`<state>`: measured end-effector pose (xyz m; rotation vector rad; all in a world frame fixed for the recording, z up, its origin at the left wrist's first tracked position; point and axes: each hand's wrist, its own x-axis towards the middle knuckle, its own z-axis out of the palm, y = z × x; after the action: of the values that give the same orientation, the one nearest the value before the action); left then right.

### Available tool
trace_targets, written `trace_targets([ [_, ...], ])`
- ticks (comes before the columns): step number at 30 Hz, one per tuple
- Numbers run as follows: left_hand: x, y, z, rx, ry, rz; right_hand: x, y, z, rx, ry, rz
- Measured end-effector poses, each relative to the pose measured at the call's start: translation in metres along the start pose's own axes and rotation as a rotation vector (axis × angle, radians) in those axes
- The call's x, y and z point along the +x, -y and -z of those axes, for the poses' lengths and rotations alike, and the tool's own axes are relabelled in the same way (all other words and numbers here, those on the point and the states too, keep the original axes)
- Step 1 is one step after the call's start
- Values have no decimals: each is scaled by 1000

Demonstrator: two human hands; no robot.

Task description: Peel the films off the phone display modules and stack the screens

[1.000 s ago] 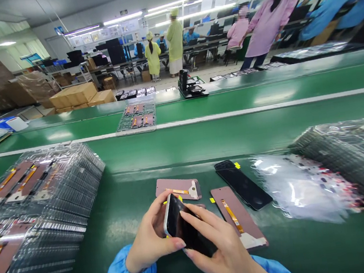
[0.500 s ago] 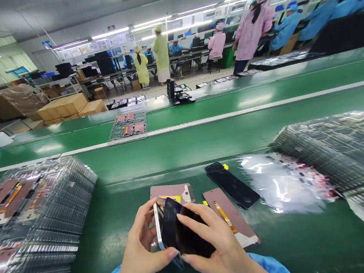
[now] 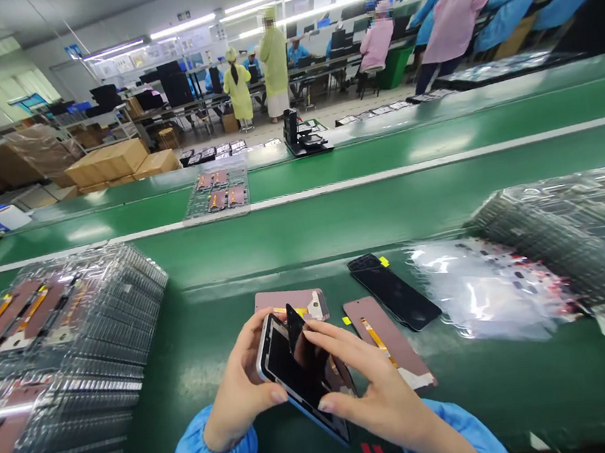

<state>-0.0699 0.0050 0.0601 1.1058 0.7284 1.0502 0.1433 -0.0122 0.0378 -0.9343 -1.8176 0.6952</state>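
My left hand (image 3: pixel 234 388) grips the upper left side of a phone frame (image 3: pixel 281 354) with a silver-white edge and a dark inside, tilted above the green bench. With my right hand (image 3: pixel 376 384) I hold a thin black phone screen (image 3: pixel 300 341), lifted at an angle off the frame. Its lower part is partly hidden by my fingers. Just behind lies a pinkish-brown screen panel (image 3: pixel 268 301) with a yellow tab. A second brown panel (image 3: pixel 386 334) with an orange flex cable rests right of my hands, beside black screens (image 3: pixel 394 292) lying face up.
Tall stacks of clear plastic trays stand at left (image 3: pixel 140 307) and right (image 3: pixel 547 224). Loose clear films (image 3: pixel 483 292) lie before the right stack. A tray of panels (image 3: pixel 238 209) and a black fixture (image 3: pixel 296 138) sit farther back. Several people work behind.
The black screen has tilted up away from the frame, so the frame's dark inside now shows. My left hand has turned the frame to face more upward. The view has shifted slightly.
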Motion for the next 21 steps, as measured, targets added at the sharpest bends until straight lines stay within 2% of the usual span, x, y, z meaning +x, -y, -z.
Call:
trace_targets([
  [7, 3, -1, -5, -21, -18, 34, 2, -3, 4, 222, 29, -115],
  [15, 3, -4, -6, -40, -104, 29, -2, -8, 11, 174, 45, -151],
  [21, 4, 1, -8, -23, -80, 22, 0, -6, 7, 145, 58, -113],
])
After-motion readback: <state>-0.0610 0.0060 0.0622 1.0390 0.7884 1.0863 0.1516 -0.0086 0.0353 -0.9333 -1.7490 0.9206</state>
